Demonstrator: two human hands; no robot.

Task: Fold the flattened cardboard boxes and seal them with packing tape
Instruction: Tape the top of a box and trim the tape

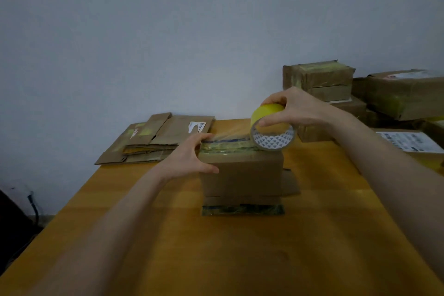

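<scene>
The cardboard box [241, 175] is plain brown and stands upright in the middle of the counter [216, 252]. Its near face is bare, a dark strip of old tape runs along its bottom edge, and a loose flap sticks out low on its right side. Yellowish tape already lies across its top.

There is one box in work and one roll of tape [272, 133], yellow outside with a patterned white core. A pile of flattened boxes [156, 139] lies at the back left; their number cannot be told. At least four sealed boxes [317, 79] are stacked at the back right.

The left hand [189, 156] grips the box's top left corner, fingers curled over the tape's end, thumb on the near face. The right hand [295, 108] grasps the roll at the box's top right edge. A clear strip of tape [225, 138] stretches between the two hands.
</scene>
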